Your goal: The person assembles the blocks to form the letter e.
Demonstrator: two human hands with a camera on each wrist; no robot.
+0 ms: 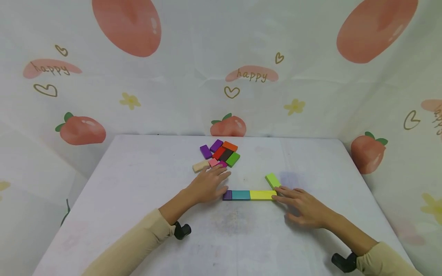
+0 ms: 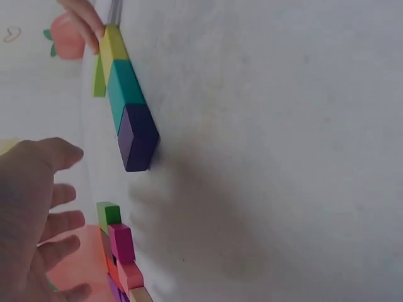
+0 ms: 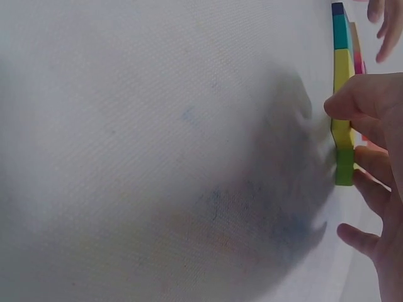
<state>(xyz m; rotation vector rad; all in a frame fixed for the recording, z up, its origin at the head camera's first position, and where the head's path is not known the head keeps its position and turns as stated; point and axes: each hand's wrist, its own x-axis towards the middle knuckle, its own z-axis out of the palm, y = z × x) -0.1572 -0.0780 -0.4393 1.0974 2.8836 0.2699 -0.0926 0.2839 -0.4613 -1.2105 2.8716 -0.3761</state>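
Note:
A dark purple block (image 1: pixel 227 195), a teal block (image 1: pixel 240 195) and a yellow block (image 1: pixel 262 195) lie end to end in a straight row. Behind the yellow block's right end, a light green block (image 1: pixel 272 180) lies slanted. My right hand (image 1: pixel 307 209) is at that end, fingers spread and touching near the yellow and light green blocks; the right wrist view shows its fingers beside the green block (image 3: pixel 344 167). My left hand (image 1: pixel 207 186), fingers spread, hovers between the row's left end and the pile, holding nothing; in the left wrist view the hand (image 2: pixel 38 220) is apart from the purple block (image 2: pixel 138 138).
Behind my left hand lies a cluster of blocks: purple (image 1: pixel 205 151), orange (image 1: pixel 230 146), red (image 1: pixel 219 153), dark brown (image 1: pixel 226 155), green (image 1: pixel 233 159), pink, magenta and a beige one (image 1: pixel 200 166). A patterned cloth (image 1: pixel 193 96) hangs behind the white table (image 1: pixel 145 168).

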